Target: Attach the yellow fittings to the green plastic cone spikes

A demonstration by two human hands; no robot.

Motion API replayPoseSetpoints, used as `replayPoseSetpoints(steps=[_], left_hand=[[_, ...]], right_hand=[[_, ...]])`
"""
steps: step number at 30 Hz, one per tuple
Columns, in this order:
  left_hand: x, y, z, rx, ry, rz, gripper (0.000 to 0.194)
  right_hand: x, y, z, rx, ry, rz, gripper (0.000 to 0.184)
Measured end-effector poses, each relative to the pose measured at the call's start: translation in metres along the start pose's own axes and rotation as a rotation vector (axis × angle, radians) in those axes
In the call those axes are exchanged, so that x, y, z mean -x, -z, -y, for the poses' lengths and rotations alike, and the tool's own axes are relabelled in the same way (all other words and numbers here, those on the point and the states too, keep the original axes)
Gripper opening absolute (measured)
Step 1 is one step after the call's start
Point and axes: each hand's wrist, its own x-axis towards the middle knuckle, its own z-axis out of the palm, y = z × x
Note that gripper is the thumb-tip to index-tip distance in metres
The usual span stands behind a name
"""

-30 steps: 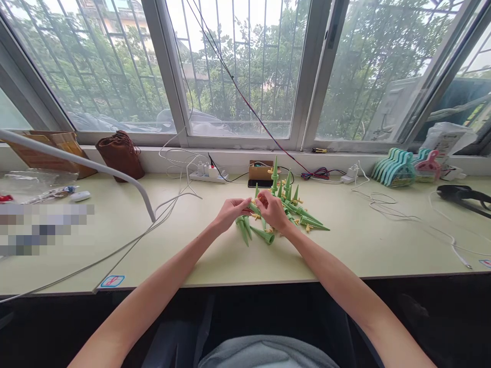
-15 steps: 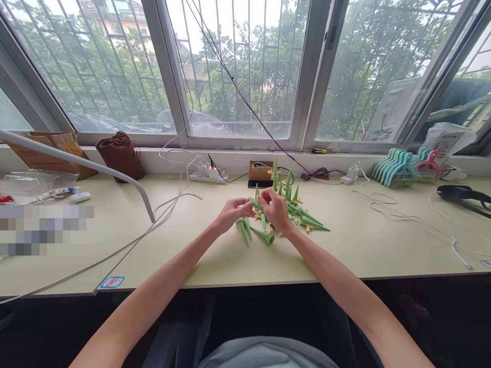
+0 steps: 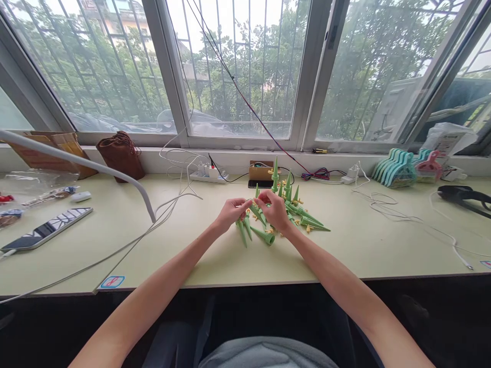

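Note:
My left hand (image 3: 233, 213) is closed around the wide end of a green plant watering spike (image 3: 258, 214), whose tip slants down to the right. Close beside it, my right hand (image 3: 274, 209) pinches at that same end with thumb and forefinger; whatever is between those fingertips is too small to make out. Around both hands are several more green spikes, some with yellow valves. A loose spike (image 3: 264, 235) lies in front with its hollow end facing right. Behind my right hand, several spikes stand upright, the tallest spike (image 3: 275, 174) at the back.
A cardboard box (image 3: 261, 167) and a dark phone (image 3: 260, 184) sit behind the spikes. White cables (image 3: 169, 208) cross the table (image 3: 215, 266) on the left, near a tablet-like device (image 3: 48, 230). Teal hangers (image 3: 395, 168) and a black strap (image 3: 464, 197) are at the right.
The spike in my left hand has tilted so its tip shows further down to the right. My right hand's fingertips have shifted slightly left, to its wide end.

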Motion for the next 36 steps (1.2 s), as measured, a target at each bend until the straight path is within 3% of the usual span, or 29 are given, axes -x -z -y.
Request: replayPoseSetpoints(steps=[23,36], left_hand=[[0.0041,-0.0037,-0.0046,-0.054,-0.066,-0.015,0.051],[0.0002,-0.0033,0.0016,0.081,-0.041,-0.034,0.053]], right_hand=[[0.0001,-0.0004,0.0029,-0.031,-0.044,-0.017,0.023],[-0.0004,-0.0003,0.0011,-0.011,-0.059,-0.013,0.032]])
